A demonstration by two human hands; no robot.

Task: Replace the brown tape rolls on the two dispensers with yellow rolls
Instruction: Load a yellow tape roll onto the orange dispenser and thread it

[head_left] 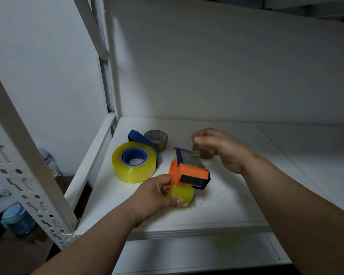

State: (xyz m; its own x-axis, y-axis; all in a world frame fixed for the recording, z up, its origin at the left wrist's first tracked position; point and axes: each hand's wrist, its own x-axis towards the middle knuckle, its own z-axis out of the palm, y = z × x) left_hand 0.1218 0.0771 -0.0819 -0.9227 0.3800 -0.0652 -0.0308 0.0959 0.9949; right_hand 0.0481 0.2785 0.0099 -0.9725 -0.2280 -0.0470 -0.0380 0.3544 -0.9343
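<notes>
On the white shelf (226,195), the left hand (155,195) has its grip clenched on a yellow roll (184,193) in an orange dispenser (189,171). The right hand (222,147), at two o'clock from it, pinches nothing I can make out. Another yellow roll (134,161) lies at ten o'clock.

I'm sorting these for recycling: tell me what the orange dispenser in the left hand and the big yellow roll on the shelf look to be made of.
The orange dispenser with blue trim looks like moulded matt plastic, evenly coloured; a greyish, shinier plate on top may be metal. The big yellow tape roll looks like glossy, translucent plastic film, with highlights along its rim, wound around a blue, ribbed hub, probably plastic.
</notes>
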